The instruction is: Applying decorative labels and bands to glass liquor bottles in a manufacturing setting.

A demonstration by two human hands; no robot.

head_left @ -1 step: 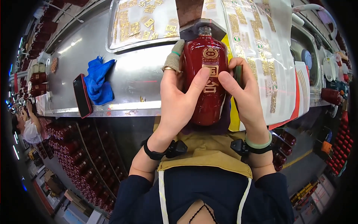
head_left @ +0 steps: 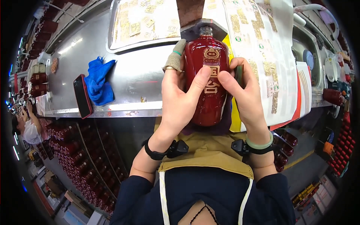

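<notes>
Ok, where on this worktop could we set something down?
Free: steel worktop between blue cloth and left hand, below the tray, bar a small gold bit; also left of the phone. Crowded: right, white sheets bearing gold pieces.

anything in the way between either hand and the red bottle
Nothing visible blocks the bare thumbs of the left hand and right hand over the red bottle. Finger covers are on the left hand, a dark green item in the right hand's curl.
</notes>
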